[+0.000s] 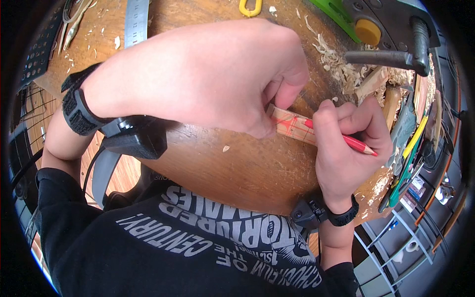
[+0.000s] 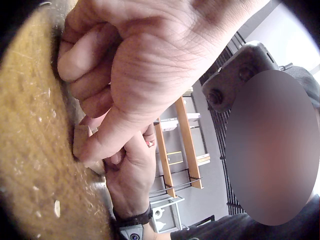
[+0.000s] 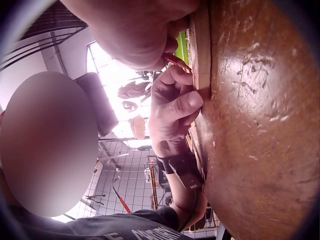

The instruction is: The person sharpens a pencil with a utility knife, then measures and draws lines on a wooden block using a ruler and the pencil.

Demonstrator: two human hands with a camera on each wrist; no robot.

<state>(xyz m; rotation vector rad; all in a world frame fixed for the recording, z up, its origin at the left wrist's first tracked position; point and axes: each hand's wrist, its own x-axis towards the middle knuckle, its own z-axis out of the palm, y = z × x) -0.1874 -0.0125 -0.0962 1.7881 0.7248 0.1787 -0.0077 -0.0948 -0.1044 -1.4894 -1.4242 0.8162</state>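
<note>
My left hand (image 1: 222,84) pinches the end of a narrow wood piece (image 1: 297,129) with red pencil lines on its top. In the left wrist view its thumb lies along the end of the wood (image 2: 82,137). My right hand (image 1: 349,148) holds a red pencil (image 1: 354,143) between curled fingers. One end of the pencil lies over the marked face; the other, a sharpened red tip, points away toward the lower right. The right wrist view shows the pencil (image 3: 176,62) close beside the wood (image 3: 202,50), with my left fingers around it.
A steel ruler (image 1: 136,22) lies at the back left of the wooden table (image 1: 213,158). Wood shavings (image 1: 336,62) pile up near a metal clamp (image 1: 391,34) at the back right. Several tools, among them a yellow-handled one (image 1: 414,138), line the right edge.
</note>
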